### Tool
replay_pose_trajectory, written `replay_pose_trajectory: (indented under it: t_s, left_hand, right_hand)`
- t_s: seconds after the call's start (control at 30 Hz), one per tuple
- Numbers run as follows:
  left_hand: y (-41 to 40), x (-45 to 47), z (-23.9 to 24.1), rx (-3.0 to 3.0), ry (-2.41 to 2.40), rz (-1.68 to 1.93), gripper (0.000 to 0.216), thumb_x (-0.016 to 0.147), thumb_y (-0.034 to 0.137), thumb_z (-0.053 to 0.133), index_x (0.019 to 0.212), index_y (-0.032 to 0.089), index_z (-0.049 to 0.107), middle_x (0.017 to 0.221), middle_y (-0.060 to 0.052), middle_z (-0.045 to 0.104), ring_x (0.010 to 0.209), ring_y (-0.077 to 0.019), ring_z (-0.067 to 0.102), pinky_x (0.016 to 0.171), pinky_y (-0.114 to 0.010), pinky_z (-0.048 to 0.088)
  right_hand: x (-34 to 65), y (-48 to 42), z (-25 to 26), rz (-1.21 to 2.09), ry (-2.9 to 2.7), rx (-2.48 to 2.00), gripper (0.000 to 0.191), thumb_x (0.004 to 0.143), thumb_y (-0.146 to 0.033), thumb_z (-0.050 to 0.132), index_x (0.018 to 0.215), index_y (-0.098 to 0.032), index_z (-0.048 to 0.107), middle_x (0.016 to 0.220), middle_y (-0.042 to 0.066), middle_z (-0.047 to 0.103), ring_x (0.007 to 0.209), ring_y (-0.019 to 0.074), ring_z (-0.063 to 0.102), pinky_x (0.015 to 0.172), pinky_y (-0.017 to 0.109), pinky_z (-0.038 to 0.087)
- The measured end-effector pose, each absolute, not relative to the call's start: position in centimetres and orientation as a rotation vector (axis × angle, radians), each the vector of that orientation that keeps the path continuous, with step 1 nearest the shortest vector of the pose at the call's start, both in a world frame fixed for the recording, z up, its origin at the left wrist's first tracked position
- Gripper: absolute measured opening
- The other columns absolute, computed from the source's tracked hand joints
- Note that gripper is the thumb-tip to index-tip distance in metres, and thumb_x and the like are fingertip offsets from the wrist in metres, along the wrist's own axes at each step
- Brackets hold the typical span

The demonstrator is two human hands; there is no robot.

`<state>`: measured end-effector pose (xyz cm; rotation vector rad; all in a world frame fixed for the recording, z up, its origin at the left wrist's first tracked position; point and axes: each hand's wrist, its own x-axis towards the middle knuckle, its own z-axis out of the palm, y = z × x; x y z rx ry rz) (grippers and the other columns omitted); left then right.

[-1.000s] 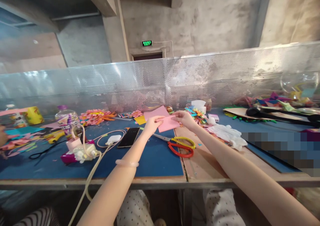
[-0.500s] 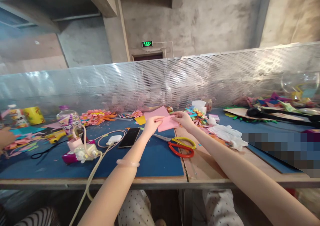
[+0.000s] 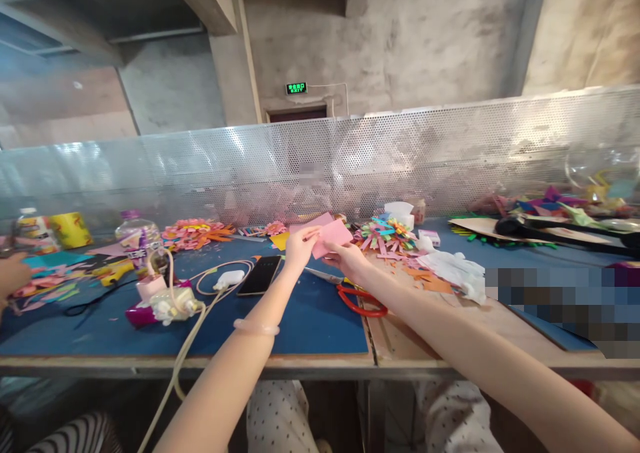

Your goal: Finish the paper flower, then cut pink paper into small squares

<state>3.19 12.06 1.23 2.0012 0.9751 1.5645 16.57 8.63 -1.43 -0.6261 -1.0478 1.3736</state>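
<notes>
A pink sheet of paper (image 3: 334, 233) is held between my two hands above the far middle of the table. My left hand (image 3: 301, 245) pinches its left edge. At the lower right edge, my right hand (image 3: 347, 261) grips the sheet between thumb and fingers. More pink paper (image 3: 311, 223) shows just behind it. Scissors with red and yellow handles (image 3: 361, 301) lie under my right wrist, which hides part of the yellow handle. A dark phone (image 3: 259, 275) rests to the left of my left forearm.
A power strip with plugs and cables (image 3: 173, 305) sits at left. Paper-strip flowers (image 3: 193, 235) and a tissue pack (image 3: 400, 211) stand at the back. Crumpled white tissue (image 3: 457, 269) lies at right. Another person's hand (image 3: 13, 273) is at the far left. A perforated metal screen (image 3: 240, 173) borders the table.
My right hand has moved down and left, from the sheet's upper right to its lower edge. The sheet has turned and tilted. My arm now covers more of the yellow scissor handle.
</notes>
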Motion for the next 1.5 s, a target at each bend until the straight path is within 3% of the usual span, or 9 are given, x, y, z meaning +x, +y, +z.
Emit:
replay_pose_trajectory:
  t_s: [0.4,0.77,1.07,1.33,1.5]
  left_hand:
    - [12.4,3.3,0.6,1.988,0.914,1.594,0.027,0.074,0.021,0.059,0.099,0.014,0.067,0.104,-0.009,0.067,0.099,-0.0197,0.062,0.091,-0.033,0.046]
    - [12.8,3.1,0.6,1.912,0.924,1.613,0.029,0.072,0.024,0.062,0.099,0.015,0.068,0.104,-0.01,0.067,0.1,-0.0214,0.061,0.091,-0.034,0.045]
    - [13.2,2.8,0.5,1.847,0.89,1.648,0.029,0.071,0.026,0.063,0.097,0.013,0.069,0.101,-0.011,0.068,0.1,-0.0225,0.061,0.09,-0.034,0.045]
    - [13.0,2.8,0.7,1.791,0.869,1.646,0.032,0.071,0.027,0.064,0.1,0.014,0.068,0.104,-0.011,0.067,0.1,-0.0222,0.061,0.09,-0.034,0.045]
    - [13.0,3.0,0.5,1.821,0.9,1.635,0.031,0.07,0.026,0.064,0.098,0.013,0.068,0.104,-0.012,0.067,0.099,-0.0229,0.061,0.09,-0.035,0.046]
  right_hand:
    - [16.7,9.7,-2.4,1.309,-0.937,-0.722,0.025,0.056,-0.024,0.078,0.074,-0.013,0.064,0.079,0.01,0.07,0.064,0.0184,0.065,0.062,0.029,0.055]
    - [17.0,9.4,-2.3,1.382,-0.955,-0.67,0.029,0.051,-0.018,0.081,0.071,-0.01,0.062,0.076,0.009,0.07,0.07,0.0201,0.067,0.067,0.029,0.057]
    - [17.3,9.9,-2.5,1.427,-0.96,-0.67,0.016,0.065,-0.011,0.073,0.06,-0.01,0.058,0.062,0.007,0.066,0.066,0.0199,0.067,0.071,0.033,0.057]
    - [17.5,9.2,-1.6,1.417,-0.998,-0.634,0.004,0.077,-0.012,0.063,0.074,-0.009,0.062,0.07,0.01,0.069,0.066,0.0181,0.068,0.071,0.031,0.057]
    - [17.7,9.4,-1.4,1.363,-0.934,-0.671,0.009,0.08,-0.007,0.056,0.074,-0.008,0.062,0.068,0.01,0.069,0.061,0.0173,0.067,0.068,0.032,0.057]
